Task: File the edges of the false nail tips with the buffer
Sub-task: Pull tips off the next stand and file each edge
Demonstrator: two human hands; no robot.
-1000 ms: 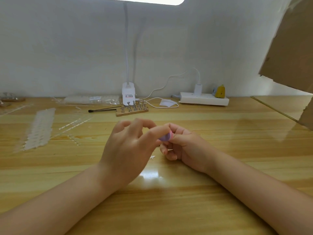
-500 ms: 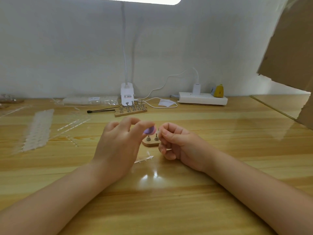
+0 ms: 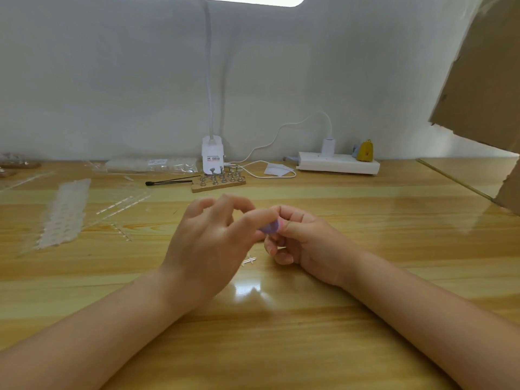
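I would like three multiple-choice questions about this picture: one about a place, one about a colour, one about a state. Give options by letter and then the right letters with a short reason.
1. Where does the wooden stand with metal pegs sit?
A. in front of the white lamp base
B. on the power strip
C. under the left wrist

2. What colour is the buffer?
A. green
B. purple with a pink edge
C. black

3. What is the left hand doing?
A. lying flat on the table
B. pinching the buffer next to the right hand
C. holding the black brush

Answers: 1 A, the stand lies just before the lamp base. 2 B, purple shows between the fingers. 3 B, its fingertips close on the buffer.
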